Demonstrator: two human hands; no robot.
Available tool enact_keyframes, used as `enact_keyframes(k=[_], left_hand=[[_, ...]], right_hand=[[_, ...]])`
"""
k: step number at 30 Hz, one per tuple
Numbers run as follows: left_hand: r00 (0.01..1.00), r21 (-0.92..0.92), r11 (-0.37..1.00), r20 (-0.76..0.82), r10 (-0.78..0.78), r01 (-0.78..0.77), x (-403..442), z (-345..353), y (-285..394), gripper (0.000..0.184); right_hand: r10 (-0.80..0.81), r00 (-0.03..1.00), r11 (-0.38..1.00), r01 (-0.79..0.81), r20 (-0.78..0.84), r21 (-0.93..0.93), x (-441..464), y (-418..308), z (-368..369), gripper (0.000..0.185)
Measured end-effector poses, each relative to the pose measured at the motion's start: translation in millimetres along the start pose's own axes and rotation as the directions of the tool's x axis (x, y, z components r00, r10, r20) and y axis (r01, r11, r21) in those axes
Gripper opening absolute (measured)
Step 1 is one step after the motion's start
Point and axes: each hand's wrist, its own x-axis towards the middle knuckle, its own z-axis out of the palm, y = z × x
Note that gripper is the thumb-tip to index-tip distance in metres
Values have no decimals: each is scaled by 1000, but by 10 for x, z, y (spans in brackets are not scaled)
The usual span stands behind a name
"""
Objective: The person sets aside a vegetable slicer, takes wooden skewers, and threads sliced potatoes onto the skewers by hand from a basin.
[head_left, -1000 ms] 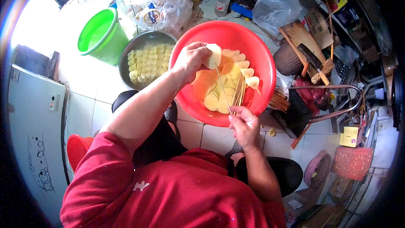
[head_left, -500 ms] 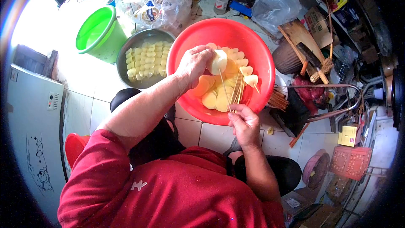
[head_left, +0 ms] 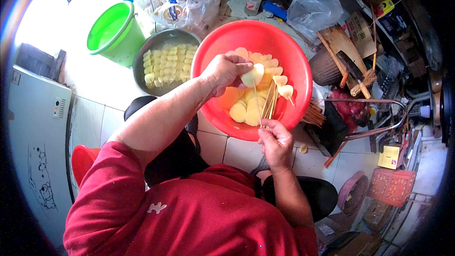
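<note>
Over the red basin, my left hand pinches a pale yellow potato slice by its edge. Closed fingers of my right hand grip the lower end of a thin wooden skewer, whose upper end meets the slice; whether it pierces it I cannot tell. Loose potato slices lie in the basin below. Beside them rests a bundle of bare skewers. Threaded slices on skewers sit along the basin's far and right side.
A metal bowl to the left holds rows of skewered slices. Behind it stand a green bucket and a plastic bag. A cleaver on a wooden board and more skewers are at right.
The potato slice in my left hand has shifted slightly right and down, turning more face-on. My right hand stays nearly in place on the skewer. The whole view has shifted slightly.
</note>
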Motion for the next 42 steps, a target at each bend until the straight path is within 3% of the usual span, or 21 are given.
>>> enact_keyframes(k=[2, 4, 7, 9, 11, 14, 18, 21, 25, 29, 31, 33, 34, 35, 37, 38, 42], left_hand=[[1000, 19, 1000, 6, -22, 22, -12, 9, -22, 22], [986, 143, 990, 163, -17, -6, 7, -2, -124, 23], [966, 263, 958, 196, -168, 113, -226, 219, -192, 21], [960, 209, 970, 222, -169, 123, -167, 199, -248, 21], [976, 53, 992, 181, -120, 112, -109, 180, -269, 19], [993, 55, 997, 106, -60, 54, -88, 146, -136, 17], [996, 68, 997, 77, -44, 38, -74, 129, -124, 16], [988, 91, 994, 136, -68, 56, -128, 137, -107, 15], [922, 377, 926, 352, -163, 20, -247, 219, -253, 18], [929, 493, 870, 312, -199, 20, -275, 207, -148, 18], [947, 469, 883, 296, -123, -32, -110, 125, -270, 20], [948, 810, 506, 185, 258, -296, 44, 35, -336, 23], [946, 917, 321, 139, 294, -235, 18, 2, -340, 28], [945, 920, 320, 129, 302, -228, 14, -18, -351, 28], [996, 997, -29, 69, 61, -67, 79, -58, -446, 35], [980, 977, -162, 158, 120, -138, 79, -81, -545, 37], [972, 981, -136, 162, 170, -139, 130, -98, -570, 31]], right_hand=[[3, 1000, 1000, -2, -11, 6, 3, 27, -4, 17], [3, 1000, 1000, -3, -20, 13, 29, 25, 6, 17], [-26, 994, 998, 31, -106, 47, 140, 26, 46, 16], [-10, 993, 979, 34, -117, 201, 214, 82, 34, 15], [31, 995, 983, -14, -90, 184, 213, 34, 18, 14], [120, 992, 982, -114, -34, 148, 188, 63, -7, 15], [121, 992, 990, -122, 20, 73, 194, 85, -35, 17], [128, 992, 985, -126, -8, 119, 180, 86, -32, 19], [109, 993, 969, -98, -35, 226, 197, 49, 17, 21], [118, 993, 983, -114, -18, 144, 191, 58, -4, 15], [105, 994, 984, -100, -30, 145, 203, 59, -21, 14], [93, 995, 985, -86, -39, 149, 208, 66, -23, 13], [111, 992, 984, -101, -63, 148, 207, 71, -26, 14], [129, 988, 982, -115, -85, 147, 202, 74, -30, 14], [111, 991, 986, -101, -71, 136, 194, 92, -39, 15], [117, 991, 985, -108, -64, 131, 189, 95, -42, 15], [125, 990, 985, -117, -60, 127, 163, 114, -38, 14]])
